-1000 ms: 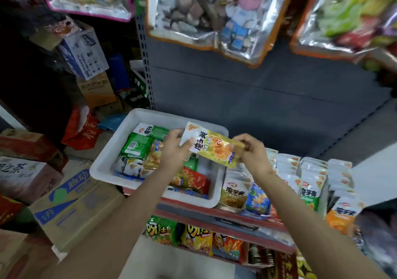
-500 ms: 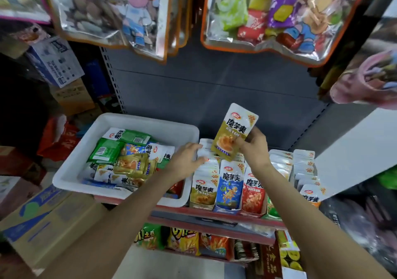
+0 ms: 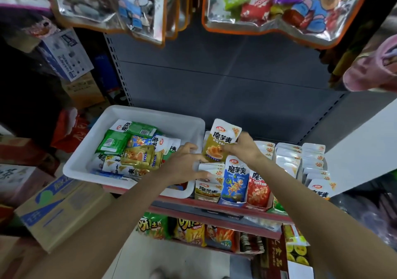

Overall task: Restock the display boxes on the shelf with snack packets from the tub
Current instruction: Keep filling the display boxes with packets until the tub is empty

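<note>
We are losing the lower part of the yellow packet [image 3: 217,147] behind the right hand [image 3: 243,147] and the packets in front. The left hand [image 3: 184,165] is covering part of the tub [image 3: 137,111] rim and the yellow display box [image 3: 207,190] row. Hanging bags [image 3: 268,6] are running off the top edge. Small packet print is blurring beyond reading.

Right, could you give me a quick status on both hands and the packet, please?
Right hand pinching yellow packet upright over the leftmost display box. Left hand pressing that row's packets forward. Nothing in the way.
</note>
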Motion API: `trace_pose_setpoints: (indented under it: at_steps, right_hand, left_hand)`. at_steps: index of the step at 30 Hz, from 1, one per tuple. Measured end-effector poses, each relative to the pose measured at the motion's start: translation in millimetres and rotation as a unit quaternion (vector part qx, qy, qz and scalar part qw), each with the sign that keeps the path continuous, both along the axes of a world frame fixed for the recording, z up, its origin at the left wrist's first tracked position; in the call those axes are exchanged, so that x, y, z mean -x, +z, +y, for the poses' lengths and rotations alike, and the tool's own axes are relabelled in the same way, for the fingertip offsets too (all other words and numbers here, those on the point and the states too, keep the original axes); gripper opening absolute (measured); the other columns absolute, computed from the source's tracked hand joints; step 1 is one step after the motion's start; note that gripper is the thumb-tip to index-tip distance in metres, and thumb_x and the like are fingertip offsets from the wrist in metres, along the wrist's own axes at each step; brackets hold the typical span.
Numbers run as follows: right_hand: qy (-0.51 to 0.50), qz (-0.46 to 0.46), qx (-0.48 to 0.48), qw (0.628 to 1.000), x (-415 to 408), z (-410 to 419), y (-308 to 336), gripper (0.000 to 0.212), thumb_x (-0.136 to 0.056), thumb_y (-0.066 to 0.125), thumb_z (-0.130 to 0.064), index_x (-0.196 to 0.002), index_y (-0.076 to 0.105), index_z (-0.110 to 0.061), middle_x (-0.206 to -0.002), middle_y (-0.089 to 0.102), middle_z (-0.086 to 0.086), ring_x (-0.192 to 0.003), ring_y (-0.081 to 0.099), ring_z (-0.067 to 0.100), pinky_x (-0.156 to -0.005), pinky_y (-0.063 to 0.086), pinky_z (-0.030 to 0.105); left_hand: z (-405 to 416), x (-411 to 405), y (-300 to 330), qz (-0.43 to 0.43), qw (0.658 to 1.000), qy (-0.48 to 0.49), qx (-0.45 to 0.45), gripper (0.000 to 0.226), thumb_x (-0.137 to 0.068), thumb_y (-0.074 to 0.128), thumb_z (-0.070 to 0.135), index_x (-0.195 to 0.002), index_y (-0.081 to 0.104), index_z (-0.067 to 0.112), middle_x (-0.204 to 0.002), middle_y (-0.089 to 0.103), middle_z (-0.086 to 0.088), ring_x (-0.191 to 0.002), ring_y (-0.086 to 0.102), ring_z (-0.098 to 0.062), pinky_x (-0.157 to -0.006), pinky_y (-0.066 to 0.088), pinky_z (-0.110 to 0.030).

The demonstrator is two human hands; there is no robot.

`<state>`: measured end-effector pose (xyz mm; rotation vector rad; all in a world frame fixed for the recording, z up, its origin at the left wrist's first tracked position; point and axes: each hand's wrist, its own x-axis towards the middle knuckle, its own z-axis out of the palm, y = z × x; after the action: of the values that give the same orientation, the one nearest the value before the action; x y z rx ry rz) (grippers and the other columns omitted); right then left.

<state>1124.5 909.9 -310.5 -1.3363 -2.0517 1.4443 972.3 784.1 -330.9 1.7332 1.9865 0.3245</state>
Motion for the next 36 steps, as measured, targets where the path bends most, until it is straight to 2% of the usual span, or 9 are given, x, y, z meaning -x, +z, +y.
trace_pose_setpoints:
  at_steps: [2, 7, 10, 13, 18, 22, 25, 32, 36]
  right_hand:
    - [0.026, -0.041, -0.032, 0.998, 0.1, 1.7, -0.6, 0.018, -0.08, 0.069, -0.003, -0.095, 0.065, -0.013, -0.098, 0.07, 0.004, -0.086, 0.067, 0.019, -0.079, 0.056, 0.036]
    - [0.058, -0.013, -0.164, 0.985, 3.2, 4.5, -2.5, 0.014, -0.085, 0.065, -0.005, -0.095, 0.062, -0.015, -0.092, 0.064, -0.004, -0.078, 0.059, 0.011, -0.068, 0.047, 0.018]
    - [0.099, -0.122, -0.258, 0.953, 5.0, 5.7, -15.1, 0.024, -0.09, 0.054, -0.005, -0.105, 0.067, -0.016, -0.096, 0.07, 0.005, -0.087, 0.064, 0.021, -0.076, 0.052, 0.032]
    - [0.183, -0.269, -0.293, 0.899, 9.1, 2.3, -24.3, 0.028, -0.09, 0.048, -0.008, -0.107, 0.067, -0.019, -0.109, 0.064, 0.009, -0.099, 0.06, 0.026, -0.076, 0.047, 0.03]
    - [0.15, -0.251, -0.325, 0.899, 16.7, -13.7, -12.3, 0.031, -0.093, 0.046, -0.012, -0.117, 0.065, -0.014, -0.12, 0.059, 0.009, -0.114, 0.05, 0.025, -0.09, 0.046, 0.036]
    - [0.142, -0.129, -0.287, 0.938, 44.5, -33.9, -1.0, 0.027, -0.093, 0.048, -0.008, -0.114, 0.066, -0.012, -0.117, 0.061, 0.008, -0.109, 0.054, 0.022, -0.09, 0.042, 0.028]
    - [0.192, -0.09, -0.257, 0.943, 79.1, -55.6, -7.5, 0.024, -0.093, 0.049, -0.009, -0.11, 0.067, -0.013, -0.114, 0.064, 0.006, -0.104, 0.058, 0.022, -0.092, 0.044, 0.029]
    - [0.287, -0.199, -0.167, 0.922, 155.3, -99.2, -62.5, 0.035, -0.094, 0.048, -0.014, -0.129, 0.052, -0.011, -0.116, 0.062, 0.014, -0.1, 0.06, 0.029, -0.078, 0.045, 0.028]
    - [0.27, -0.295, -0.181, 0.898, 172.2, -107.9, -85.9, 0.031, -0.091, 0.048, -0.009, -0.12, 0.056, -0.015, -0.109, 0.065, 0.012, -0.094, 0.064, 0.028, -0.078, 0.054, 0.034]
  left_hand:
    - [-2.8, 1.6, -2.6, -0.01, 1.0, 0.007, -0.011, 0.053, -0.08, 0.062, 0.057, -0.126, 0.057, 0.032, -0.139, 0.032, 0.0, -0.132, 0.031, -0.014, -0.108, 0.03, -0.035]
    - [-4.9, 3.7, -3.1, -0.033, 0.999, -0.004, -0.019, 0.053, -0.083, 0.062, 0.049, -0.131, 0.052, 0.029, -0.125, 0.049, 0.005, -0.119, 0.044, -0.013, -0.099, 0.037, -0.033]
    - [-4.9, 4.2, -3.8, -0.042, 0.999, 0.006, -0.025, 0.05, -0.084, 0.063, 0.046, -0.129, 0.053, 0.027, -0.124, 0.051, 0.005, -0.117, 0.045, -0.012, -0.098, 0.039, -0.034]
    - [-4.4, 5.8, -6.6, -0.051, 0.998, 0.02, -0.029, 0.046, -0.084, 0.064, 0.043, -0.126, 0.055, 0.026, -0.123, 0.051, 0.004, -0.116, 0.047, -0.014, -0.096, 0.039, -0.033]
    - [-11.4, 15.5, -11.5, -0.095, 0.993, 0.054, -0.04, 0.044, -0.084, 0.065, 0.042, -0.123, 0.057, 0.024, -0.118, 0.053, 0.007, -0.11, 0.051, -0.01, -0.094, 0.043, -0.032]
    - [-33.3, 42.8, -20.3, -0.084, 0.986, 0.12, -0.075, 0.03, -0.09, 0.061, 0.023, -0.118, 0.06, 0.014, -0.115, 0.059, -0.001, -0.104, 0.055, -0.013, -0.091, 0.044, -0.026]
    - [-57.0, 75.5, -28.4, -0.077, 0.978, 0.182, -0.071, 0.016, -0.089, 0.06, 0.014, -0.104, 0.064, 0.01, -0.111, 0.065, -0.007, -0.102, 0.06, -0.019, -0.089, 0.049, -0.034]
    - [-100.0, 140.7, -37.2, 0.055, 0.975, 0.214, 0.036, 0.04, -0.089, 0.056, 0.028, -0.129, 0.053, 0.026, -0.118, 0.059, -0.005, -0.108, 0.057, -0.024, -0.085, 0.049, -0.034]
    - [-104.7, 154.5, -42.6, 0.057, 0.973, 0.184, 0.128, 0.045, -0.091, 0.05, 0.043, -0.133, 0.047, 0.027, -0.11, 0.061, -0.003, -0.1, 0.057, -0.021, -0.077, 0.044, -0.029]
